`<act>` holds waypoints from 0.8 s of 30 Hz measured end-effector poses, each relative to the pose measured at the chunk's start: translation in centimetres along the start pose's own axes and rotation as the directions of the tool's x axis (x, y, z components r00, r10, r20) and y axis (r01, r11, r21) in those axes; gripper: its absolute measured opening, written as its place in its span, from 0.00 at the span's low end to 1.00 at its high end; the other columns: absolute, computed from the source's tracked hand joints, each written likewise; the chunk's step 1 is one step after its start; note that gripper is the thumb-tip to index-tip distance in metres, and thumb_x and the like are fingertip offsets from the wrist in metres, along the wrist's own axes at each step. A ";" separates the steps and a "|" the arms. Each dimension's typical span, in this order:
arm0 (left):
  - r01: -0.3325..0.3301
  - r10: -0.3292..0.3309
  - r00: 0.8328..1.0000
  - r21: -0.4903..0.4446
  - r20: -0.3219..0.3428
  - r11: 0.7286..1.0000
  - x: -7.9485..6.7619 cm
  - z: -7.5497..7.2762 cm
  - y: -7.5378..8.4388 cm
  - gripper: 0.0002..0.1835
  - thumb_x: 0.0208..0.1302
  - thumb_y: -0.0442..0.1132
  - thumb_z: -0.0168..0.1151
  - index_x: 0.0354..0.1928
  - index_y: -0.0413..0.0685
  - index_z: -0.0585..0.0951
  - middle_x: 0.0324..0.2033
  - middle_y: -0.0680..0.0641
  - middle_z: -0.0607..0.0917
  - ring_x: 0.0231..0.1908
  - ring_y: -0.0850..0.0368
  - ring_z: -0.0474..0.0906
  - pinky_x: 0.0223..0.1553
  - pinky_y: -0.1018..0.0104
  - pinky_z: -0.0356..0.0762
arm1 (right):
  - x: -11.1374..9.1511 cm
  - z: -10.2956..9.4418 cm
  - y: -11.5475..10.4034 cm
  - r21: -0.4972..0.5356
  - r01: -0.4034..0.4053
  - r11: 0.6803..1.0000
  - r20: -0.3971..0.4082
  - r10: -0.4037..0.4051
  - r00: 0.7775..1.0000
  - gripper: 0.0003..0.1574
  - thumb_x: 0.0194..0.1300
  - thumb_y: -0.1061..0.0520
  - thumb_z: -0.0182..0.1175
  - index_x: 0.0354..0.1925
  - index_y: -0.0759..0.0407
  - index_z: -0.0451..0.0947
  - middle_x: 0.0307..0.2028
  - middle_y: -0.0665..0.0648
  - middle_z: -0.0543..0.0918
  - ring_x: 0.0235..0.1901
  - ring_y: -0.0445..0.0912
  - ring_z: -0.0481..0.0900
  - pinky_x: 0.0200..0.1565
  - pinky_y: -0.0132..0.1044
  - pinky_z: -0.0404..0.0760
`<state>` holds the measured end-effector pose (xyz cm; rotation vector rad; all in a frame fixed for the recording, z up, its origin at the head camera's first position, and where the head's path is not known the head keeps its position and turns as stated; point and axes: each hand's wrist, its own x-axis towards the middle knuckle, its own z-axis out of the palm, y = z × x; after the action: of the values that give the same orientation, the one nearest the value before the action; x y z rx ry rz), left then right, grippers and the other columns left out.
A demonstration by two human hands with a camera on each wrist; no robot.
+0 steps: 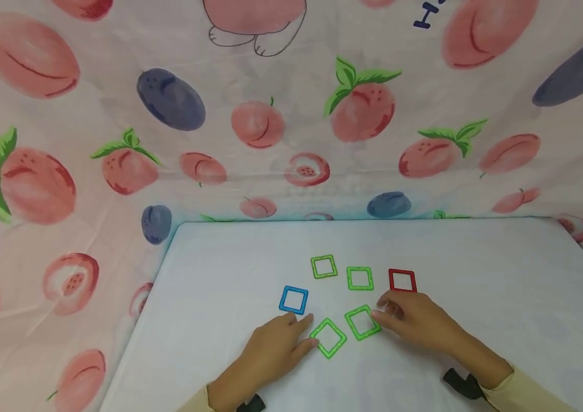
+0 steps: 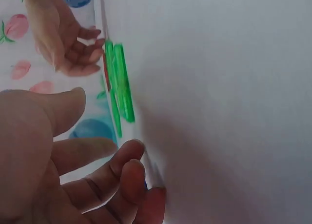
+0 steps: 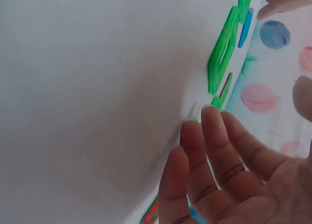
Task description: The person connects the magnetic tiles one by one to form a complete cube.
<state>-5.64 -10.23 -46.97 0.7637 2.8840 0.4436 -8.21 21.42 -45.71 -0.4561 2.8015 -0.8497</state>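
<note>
Several green square frames, one blue and one red, lie flat on the white table. My left hand (image 1: 273, 349) is between the blue square frame (image 1: 284, 298) and the nearest green square frame (image 1: 340, 345), its thumb tip at that green frame's left corner. My right hand (image 1: 420, 320) rests low over the table, thumb at the right edge of another green square frame (image 1: 349, 325). Just beyond its knuckles is the red square frame (image 1: 392, 280), its near edge partly covered. In both wrist views the fingers are loosely bent, with nothing between fingers and thumb.
Farther back are a green square frame (image 1: 314, 269) and another green square frame (image 1: 350, 278). The white tabletop (image 1: 209, 269) ends at a back edge, where a fruit-printed cloth (image 1: 317, 74) hangs.
</note>
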 end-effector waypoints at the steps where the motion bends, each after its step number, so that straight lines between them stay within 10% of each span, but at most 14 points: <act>1: 0.010 -0.010 1.000 -0.029 0.011 1.000 0.2 0.2 0.1 0.29 0.71 0.62 0.59 0.66 0.55 0.80 0.44 0.52 0.87 0.35 0.65 0.76 0.35 0.67 0.79 | 0.3 0.1 0.0 0.016 0.005 1.000 0.002 -0.005 1.000 0.22 0.67 0.31 0.63 0.42 0.45 0.83 0.30 0.39 0.80 0.32 0.34 0.74 0.37 0.33 0.77; 11: 0.060 -0.037 0.993 -0.198 0.116 0.978 1.2 0.6 0.4 0.30 0.65 0.58 0.68 0.67 0.59 0.79 0.28 0.60 0.77 0.27 0.67 0.68 0.28 0.73 0.68 | 2.0 0.8 -0.8 0.068 -0.146 0.987 0.088 0.140 0.986 0.18 0.60 0.39 0.73 0.31 0.49 0.79 0.22 0.47 0.75 0.28 0.43 0.71 0.29 0.34 0.68; 24: 0.047 -0.024 0.987 -0.140 0.161 0.989 2.4 1.1 0.8 0.33 0.59 0.61 0.70 0.68 0.79 0.74 0.30 0.57 0.78 0.26 0.64 0.66 0.25 0.71 0.65 | 2.3 1.1 -0.8 0.009 -0.135 0.991 0.087 0.134 0.987 0.14 0.61 0.53 0.73 0.26 0.52 0.77 0.19 0.47 0.74 0.24 0.42 0.70 0.28 0.33 0.68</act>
<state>-7.17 -8.09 -47.85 0.6900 2.6801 0.5515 -9.87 19.51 -46.34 -0.2901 2.7089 -0.8022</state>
